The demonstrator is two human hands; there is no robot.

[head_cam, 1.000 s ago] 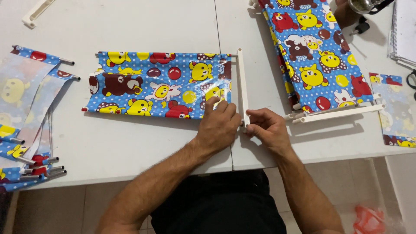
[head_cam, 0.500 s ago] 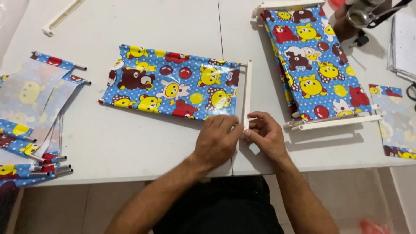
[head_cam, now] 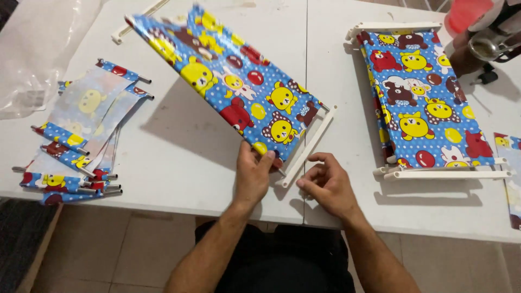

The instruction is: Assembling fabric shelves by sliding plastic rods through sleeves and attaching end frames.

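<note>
Hands work near the table's [head_cam: 179, 163] front edge: the left hand [head_cam: 253, 176] pinches the near corner of one printed fabric panel [head_cam: 233, 87], thumb on top, fingertips hidden beneath; the right hand [head_cam: 327, 183] rests beside it, fingers curled loosely, holding nothing, just short of the panel's white plastic bar [head_cam: 309, 145]. Left edge: a fanned stack of panels [head_cam: 81, 135], count unclear. Right: a framed stack [head_cam: 420, 103], its layers hard to separate.

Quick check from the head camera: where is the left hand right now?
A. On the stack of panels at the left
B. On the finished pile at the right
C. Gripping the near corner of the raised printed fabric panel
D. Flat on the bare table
C: the left hand grips the near corner of the tilted printed fabric panel, beside its white end bar; the right hand rests on the table.
</note>
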